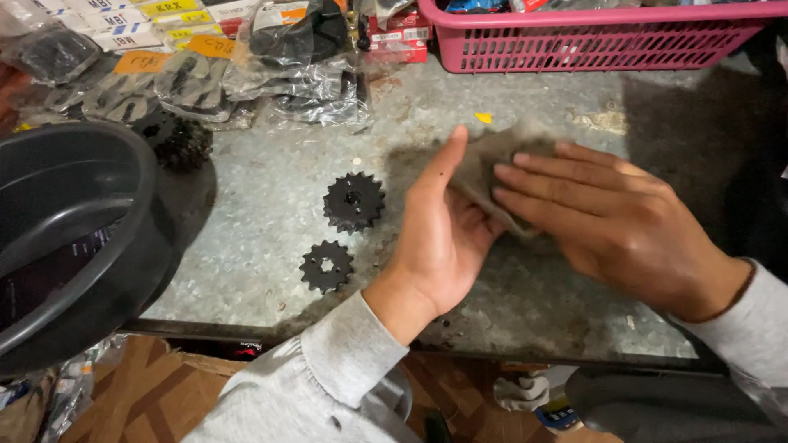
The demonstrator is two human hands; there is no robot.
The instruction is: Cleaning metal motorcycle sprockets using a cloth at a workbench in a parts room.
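Observation:
My left hand is held palm up over the metal bench top, with a grey rag lying in it. My right hand presses flat on the rag from above, fingers straight. Whatever may sit inside the rag is hidden. Two black toothed sprockets lie on the bench just left of my left hand: a larger one and a smaller one nearer the front edge.
A black plastic basin overhangs the bench at the left. Bagged parts and another dark sprocket lie at the back left. A pink plastic basket stands at the back right. Cardboard sits below the bench edge.

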